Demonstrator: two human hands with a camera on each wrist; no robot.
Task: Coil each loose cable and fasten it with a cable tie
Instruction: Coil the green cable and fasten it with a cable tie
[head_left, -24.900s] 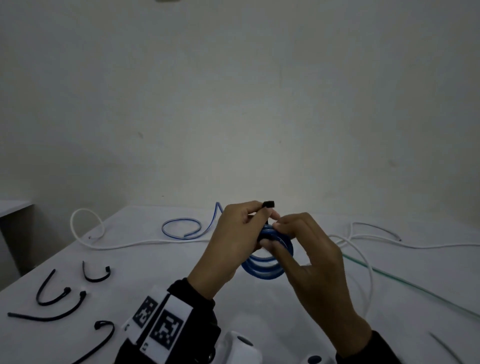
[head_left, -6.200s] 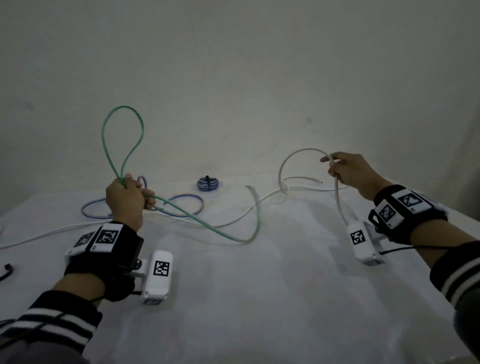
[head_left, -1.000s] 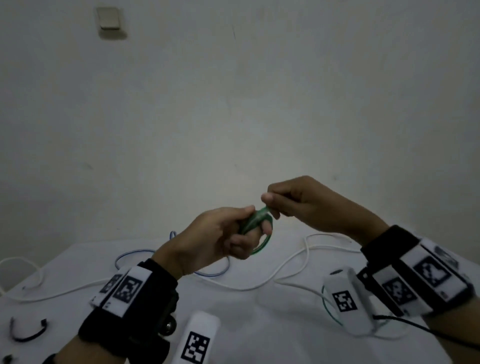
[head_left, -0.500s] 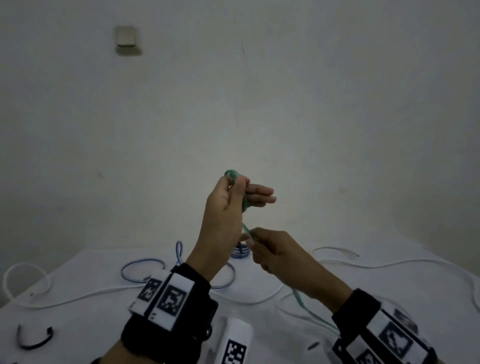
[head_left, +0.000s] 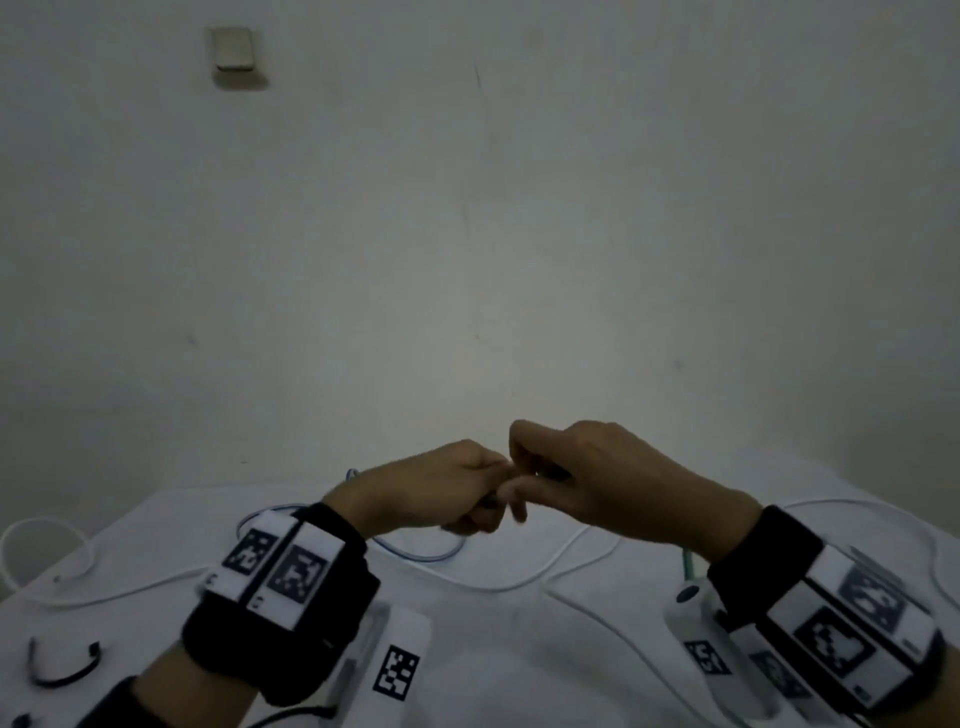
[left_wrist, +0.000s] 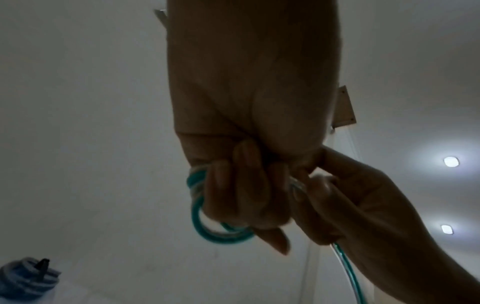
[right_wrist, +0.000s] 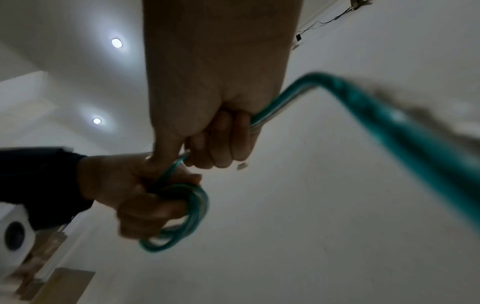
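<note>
Here the left hand (head_left: 436, 488) clenches a small coil of green cable (left_wrist: 207, 234) above the table (head_left: 519, 675), touching the right hand (head_left: 597, 478), whose curled fingers grip the cable's free length. Farther off, the white cable (head_left: 519, 584) and blue cable (head_left: 415, 555) lie loose.

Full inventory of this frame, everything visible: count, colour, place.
green cable: one, teal green, partly coiled in the left hand, its free length running through the right hand
coiled cable: one, blue, tied with a black cable tie, on the table
blue cable: one, loose, on the table behind the left wrist
white cable: at least one, loose, across the table; exact count unclear
cable tie: one seen whole, black, curved, table's near left
table: one, white
wall plate: one, pale, upper left of wall
left hand: grips the green coil
right hand: grips the green cable's free length
</note>
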